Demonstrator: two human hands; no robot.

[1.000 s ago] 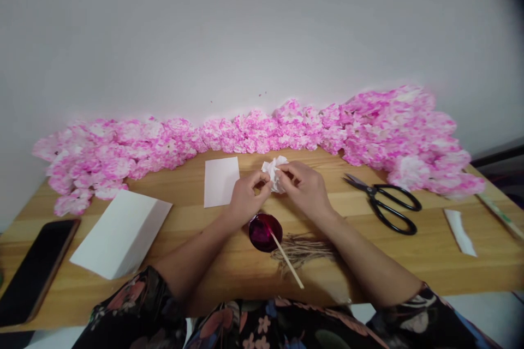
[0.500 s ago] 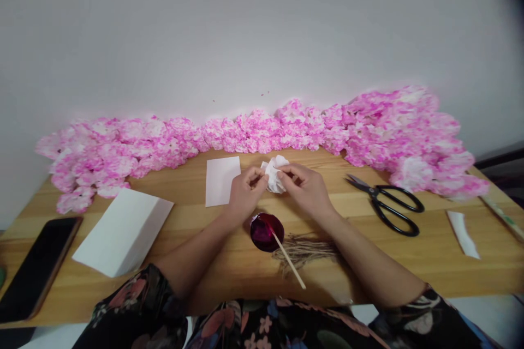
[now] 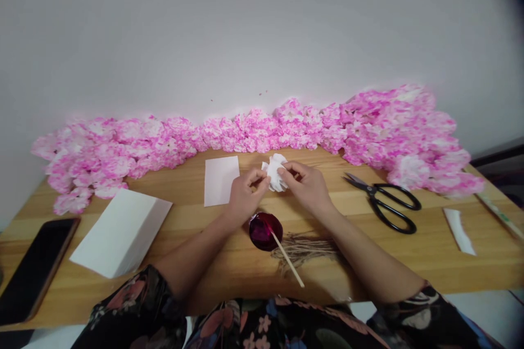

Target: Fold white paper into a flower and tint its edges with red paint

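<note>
Both hands are right in the middle of the desk [image 3: 186,188], and here's the white paper flower [image 3: 275,175], ruffled and held between them, just beyond the dish [image 3: 258,235] of dark magenta liquid. The left hand [image 3: 248,191] has its thumb and fingers pinched on the flower's near left edge; the right hand [image 3: 308,185] grips the opposite side, its thumb pressed against the ruffles. Just left of the left hand lies a flat white sheet [image 3: 219,180], and a light wooden stick [image 3: 290,263] leans out of the dish across a bundle of brown twine [image 3: 313,248], which runs to the right forearm. Out to the right, the black-handled scissors [image 3: 371,191] lie with blades pointing toward the hands, a white strip [image 3: 459,232] beyond them. Over on the left, a folded white paper stack [image 3: 118,232] sits beside a dark phone [image 3: 36,270]. And along the wall, pink-and-white flowers [image 3: 256,131] bank up in one long row!
</note>
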